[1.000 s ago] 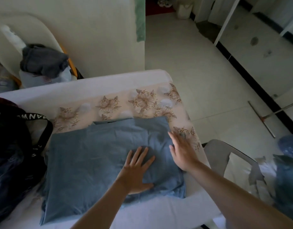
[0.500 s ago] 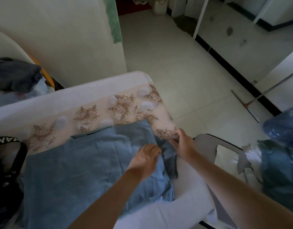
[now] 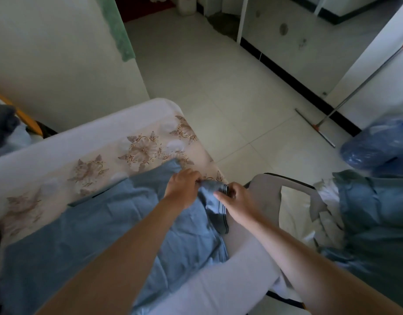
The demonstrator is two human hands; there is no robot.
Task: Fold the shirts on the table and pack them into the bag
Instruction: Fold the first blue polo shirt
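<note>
Right now our blue shirt (image 3: 93, 235) lies spread flat on the table (image 3: 82, 137), on the side close to us. It covers part of the flower cloth (image 3: 139, 153) that lies across the table top. One sleeve (image 3: 215, 201) sticks out at the right end of the shirt, near the table's right edge. The sleeve has dark stripes along its cuff.

Both of our hands are on that sleeve. Our left hand (image 3: 184, 185) has its fingers curled in, and it pinches the far part of the sleeve. Our right hand (image 3: 237, 198) pinches the striped cuff between the thumb and fingers. The two hands are very close, and the bunched sleeve sits between them, lifted a little off the table.

Just beside the table on the right stands a grey chair (image 3: 271, 185). More clothes (image 3: 378, 223) are piled on it, white ones and blue-green ones. A shiny blue plastic bag (image 3: 373, 146) sits behind that pile.

Farther off, a long mop (image 3: 332, 105) leans on the wall with its flat head on the pale tiled floor (image 3: 207, 87). A green cloth (image 3: 118, 30) hangs on the wall past the table. At the far left we see a dark heap of cloth (image 3: 2, 123), but it is too blurry to tell more.
</note>
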